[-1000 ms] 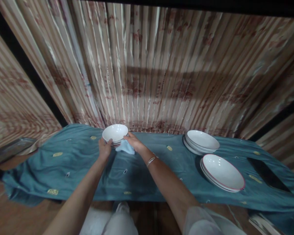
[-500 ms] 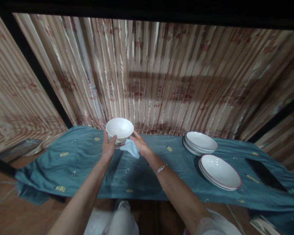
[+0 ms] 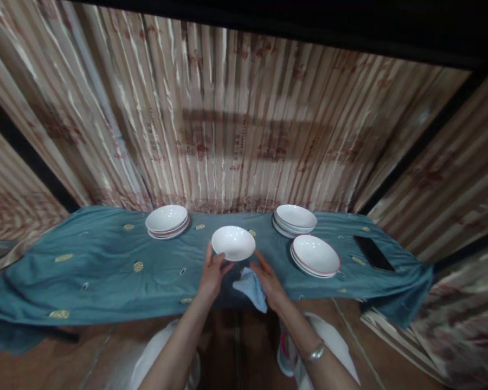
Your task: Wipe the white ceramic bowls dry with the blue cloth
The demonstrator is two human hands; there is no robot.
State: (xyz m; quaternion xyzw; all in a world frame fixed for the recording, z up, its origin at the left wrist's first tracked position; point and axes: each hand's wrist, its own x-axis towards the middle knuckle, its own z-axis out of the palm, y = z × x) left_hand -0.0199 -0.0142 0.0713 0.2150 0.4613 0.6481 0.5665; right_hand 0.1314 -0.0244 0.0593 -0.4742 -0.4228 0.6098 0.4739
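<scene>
A white bowl [image 3: 233, 242] is in my left hand [image 3: 213, 272], gripped at its lower left edge with the thumb near the rim. It is tilted slightly toward me over the middle of the table. My right hand [image 3: 269, 280] has a light blue cloth [image 3: 251, 289] hanging from it. The fingertips of that hand reach the bowl's lower right side; whether they bear its weight I cannot tell. Left of the bowl stands a stack of white bowls [image 3: 166, 218], one with a reddish rim.
A teal patterned tablecloth [image 3: 117, 271] covers the table. To the right are a dark-rimmed stack of dishes [image 3: 296, 215] and, nearer me, a pink-rimmed stack [image 3: 316, 254]. A black phone [image 3: 373, 252] lies beyond them. Striped curtains [image 3: 228, 151] hang behind, below a dark frame.
Both hands have carried the bowl rightward and nearer me, away from the left stack, which now shows fully. The cloth has come along in my right hand. The camera view has turned right.
</scene>
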